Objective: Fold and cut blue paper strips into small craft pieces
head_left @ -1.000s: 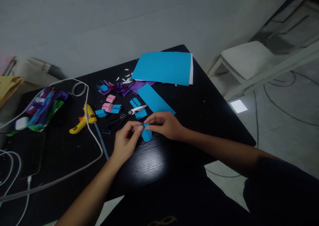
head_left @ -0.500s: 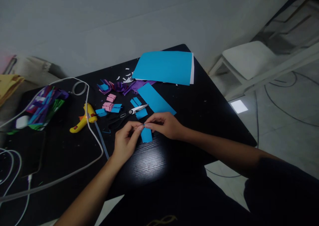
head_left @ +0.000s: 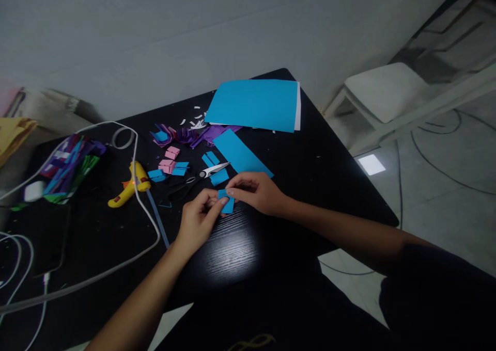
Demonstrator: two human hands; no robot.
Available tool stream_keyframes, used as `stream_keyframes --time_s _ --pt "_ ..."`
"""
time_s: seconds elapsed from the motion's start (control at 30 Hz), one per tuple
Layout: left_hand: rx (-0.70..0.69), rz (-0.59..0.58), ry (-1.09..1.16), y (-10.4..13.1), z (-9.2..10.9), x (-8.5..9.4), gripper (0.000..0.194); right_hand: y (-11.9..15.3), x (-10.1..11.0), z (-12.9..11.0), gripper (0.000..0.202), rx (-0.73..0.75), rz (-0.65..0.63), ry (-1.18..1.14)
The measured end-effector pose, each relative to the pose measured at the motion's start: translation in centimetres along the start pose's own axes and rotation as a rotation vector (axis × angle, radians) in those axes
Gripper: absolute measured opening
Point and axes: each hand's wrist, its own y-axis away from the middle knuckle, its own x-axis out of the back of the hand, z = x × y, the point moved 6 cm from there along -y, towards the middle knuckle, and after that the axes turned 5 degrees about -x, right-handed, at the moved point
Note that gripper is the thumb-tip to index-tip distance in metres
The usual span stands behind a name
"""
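Observation:
A small piece of blue paper [head_left: 227,205] is held up between my two hands, just above the black table. My left hand [head_left: 199,218] pinches its left side, thumb across the front. At its upper right corner, the thumb and fingertips of my right hand [head_left: 260,193] are closed on the paper. Just beyond my hands lie scissors [head_left: 211,170] with dark handles, their blades resting by folded blue pieces [head_left: 210,159]. A longer blue paper strip [head_left: 243,154] lies beyond my right hand.
A yellow glue gun [head_left: 134,185] lies to the left, its white cable [head_left: 149,214] looping across the table [head_left: 310,206]. Pink folded pieces [head_left: 167,165], purple paper [head_left: 211,133] and white scraps lie farther back. Large blue sheets [head_left: 253,105] sit at the far edge; a white stool [head_left: 387,90] stands right.
The blue paper now looks shorter and lies flatter toward me, with my left thumb over its front. My right fingers have shifted slightly to its upper corner.

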Motion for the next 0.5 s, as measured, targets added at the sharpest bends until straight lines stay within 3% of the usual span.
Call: stream_keyframes --time_s 0.5 --pt "-0.038 -0.005 -0.049 0.03 0.19 0.00 0.014 -0.15 0.08 0.20 0.011 0.041 -0.035 0.080"
